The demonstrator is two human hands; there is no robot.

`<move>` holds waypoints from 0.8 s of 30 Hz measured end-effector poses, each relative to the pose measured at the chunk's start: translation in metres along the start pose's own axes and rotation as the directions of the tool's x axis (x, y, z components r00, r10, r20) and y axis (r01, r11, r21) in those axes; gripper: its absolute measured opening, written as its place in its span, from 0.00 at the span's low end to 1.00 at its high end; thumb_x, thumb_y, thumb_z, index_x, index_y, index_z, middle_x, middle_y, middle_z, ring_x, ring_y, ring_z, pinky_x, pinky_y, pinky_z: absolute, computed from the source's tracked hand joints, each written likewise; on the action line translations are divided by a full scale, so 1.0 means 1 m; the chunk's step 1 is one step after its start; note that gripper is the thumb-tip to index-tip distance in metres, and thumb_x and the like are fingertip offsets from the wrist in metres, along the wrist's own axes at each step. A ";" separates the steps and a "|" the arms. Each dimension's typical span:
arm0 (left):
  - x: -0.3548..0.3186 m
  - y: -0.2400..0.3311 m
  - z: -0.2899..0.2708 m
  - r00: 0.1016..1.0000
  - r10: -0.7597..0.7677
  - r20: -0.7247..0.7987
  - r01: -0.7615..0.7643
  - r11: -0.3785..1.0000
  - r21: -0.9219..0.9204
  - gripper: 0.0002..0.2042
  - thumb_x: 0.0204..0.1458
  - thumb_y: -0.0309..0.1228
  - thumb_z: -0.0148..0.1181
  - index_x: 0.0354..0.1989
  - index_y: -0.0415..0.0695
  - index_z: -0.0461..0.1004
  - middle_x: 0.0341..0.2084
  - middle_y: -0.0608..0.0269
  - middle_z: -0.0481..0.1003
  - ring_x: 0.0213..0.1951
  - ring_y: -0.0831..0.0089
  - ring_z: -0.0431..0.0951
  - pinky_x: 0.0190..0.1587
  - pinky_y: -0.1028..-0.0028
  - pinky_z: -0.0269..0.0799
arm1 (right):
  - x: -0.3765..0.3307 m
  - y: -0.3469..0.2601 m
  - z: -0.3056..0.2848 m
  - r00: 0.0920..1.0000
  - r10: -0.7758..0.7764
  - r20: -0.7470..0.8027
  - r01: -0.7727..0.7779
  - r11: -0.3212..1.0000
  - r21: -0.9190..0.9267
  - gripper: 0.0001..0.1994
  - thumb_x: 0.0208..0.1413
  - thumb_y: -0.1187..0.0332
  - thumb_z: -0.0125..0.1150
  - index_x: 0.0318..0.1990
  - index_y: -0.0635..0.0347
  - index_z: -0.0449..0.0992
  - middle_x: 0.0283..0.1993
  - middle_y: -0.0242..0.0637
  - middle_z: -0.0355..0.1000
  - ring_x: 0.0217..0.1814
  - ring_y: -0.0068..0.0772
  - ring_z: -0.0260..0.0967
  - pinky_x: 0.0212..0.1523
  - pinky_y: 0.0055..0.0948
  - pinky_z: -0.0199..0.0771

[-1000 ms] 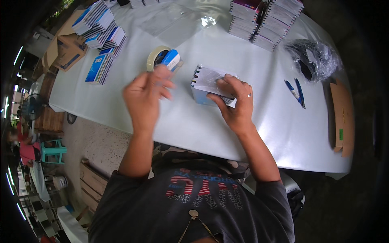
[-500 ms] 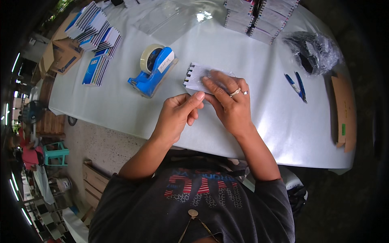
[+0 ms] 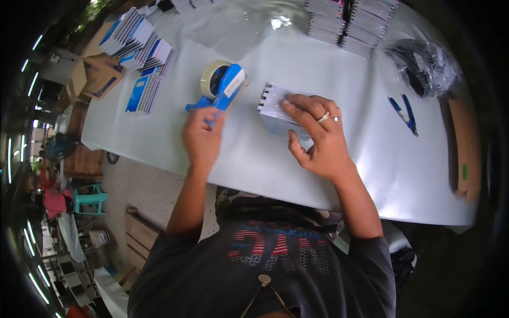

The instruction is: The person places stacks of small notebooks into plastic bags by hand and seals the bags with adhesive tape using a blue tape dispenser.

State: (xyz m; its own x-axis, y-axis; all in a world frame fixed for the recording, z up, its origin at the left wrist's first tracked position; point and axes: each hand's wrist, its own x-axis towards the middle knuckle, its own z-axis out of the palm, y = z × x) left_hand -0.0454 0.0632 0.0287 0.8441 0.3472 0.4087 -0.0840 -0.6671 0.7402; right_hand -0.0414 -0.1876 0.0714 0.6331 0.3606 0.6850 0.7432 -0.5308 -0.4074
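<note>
A small block of spiral-bound notepads, wrapped in clear plastic, rests on the table in front of me. My right hand lies over its right part, fingers stretched across the top and the thumb spread apart along the near side. That hand hides the block's right end. To the left stands a blue tape dispenser with a roll of clear tape. My left hand is at the dispenser's near end, fingers curled and smeared by motion. Whether it pinches any tape cannot be made out.
Stacks of blue spiral notebooks and a cardboard box stand at the far left. More wrapped notepads are piled at the back. Crumpled plastic, two blue pens and a cardboard piece lie to the right.
My left hand has left the near edge of the notepad block and moved left to the tape dispenser. My right hand stays on the block, its thumb now farther from the other hand.
</note>
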 end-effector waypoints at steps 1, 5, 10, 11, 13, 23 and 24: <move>0.013 -0.001 -0.013 1.000 0.003 -0.004 -0.002 1.000 0.012 0.10 0.47 0.33 0.66 0.29 0.39 0.74 0.22 0.68 0.72 0.19 0.83 0.64 0.22 0.80 0.63 | -0.001 0.000 0.000 1.000 0.006 0.005 -0.006 1.000 -0.016 0.23 0.37 0.72 0.59 0.48 0.58 0.73 0.53 0.33 0.66 0.53 0.38 0.62 0.51 0.37 0.61; 0.056 -0.029 -0.048 0.993 -0.048 0.103 0.026 0.979 0.201 0.21 0.54 0.49 0.54 0.40 0.40 0.74 0.26 0.64 0.71 0.21 0.79 0.65 0.27 0.77 0.64 | 0.001 -0.002 -0.003 1.000 0.010 -0.007 -0.010 1.000 0.014 0.22 0.37 0.72 0.59 0.46 0.57 0.73 0.53 0.33 0.66 0.54 0.39 0.61 0.51 0.36 0.60; 0.064 -0.018 -0.055 0.834 -0.401 0.379 0.399 0.913 0.086 0.28 0.55 0.57 0.46 0.41 0.41 0.75 0.24 0.66 0.70 0.21 0.78 0.64 0.28 0.75 0.63 | 0.005 0.002 -0.009 0.997 -0.050 -0.057 0.038 0.980 -0.194 0.19 0.36 0.71 0.60 0.42 0.54 0.75 0.51 0.33 0.68 0.55 0.40 0.62 0.52 0.37 0.61; 0.071 -0.015 -0.056 0.784 -0.447 0.430 0.453 0.886 0.096 0.26 0.56 0.54 0.47 0.41 0.40 0.74 0.25 0.66 0.70 0.20 0.81 0.62 0.23 0.79 0.57 | 0.005 0.005 -0.009 0.997 -0.049 -0.051 0.038 0.980 -0.196 0.19 0.36 0.71 0.60 0.42 0.54 0.75 0.51 0.33 0.68 0.55 0.40 0.62 0.52 0.37 0.61; 0.082 -0.010 -0.055 0.730 -0.489 0.478 0.503 0.857 0.108 0.24 0.56 0.52 0.48 0.41 0.40 0.74 0.25 0.67 0.69 0.19 0.84 0.60 0.19 0.83 0.51 | 0.004 0.014 -0.005 0.995 -0.063 -0.080 0.056 0.994 -0.093 0.18 0.36 0.71 0.60 0.41 0.53 0.75 0.47 0.33 0.70 0.53 0.40 0.64 0.52 0.38 0.61; 0.083 -0.049 -0.077 0.545 -0.236 0.805 0.674 0.694 -0.253 0.19 0.57 0.42 0.49 0.44 0.36 0.73 0.43 0.60 0.70 0.33 0.72 0.64 0.36 0.72 0.63 | 0.005 0.013 -0.005 0.994 -0.060 -0.095 0.052 0.996 -0.077 0.17 0.36 0.71 0.60 0.40 0.54 0.75 0.45 0.33 0.72 0.51 0.40 0.65 0.51 0.36 0.63; 0.075 -0.050 -0.080 0.577 -0.098 0.811 0.752 0.453 -0.480 0.17 0.58 0.39 0.50 0.44 0.36 0.72 0.48 0.58 0.68 0.36 0.70 0.66 0.39 0.72 0.63 | 0.004 0.013 -0.004 0.994 -0.053 -0.094 0.047 0.997 -0.067 0.17 0.36 0.71 0.61 0.40 0.54 0.75 0.45 0.33 0.72 0.51 0.40 0.65 0.51 0.37 0.63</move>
State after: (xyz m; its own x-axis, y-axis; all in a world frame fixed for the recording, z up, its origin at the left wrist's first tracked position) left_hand -0.0204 0.1751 0.0653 0.9246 -0.2688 -0.2700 0.3423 0.2751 0.8984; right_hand -0.0297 -0.1966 0.0715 0.5696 0.3149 0.7592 0.7560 -0.5633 -0.3335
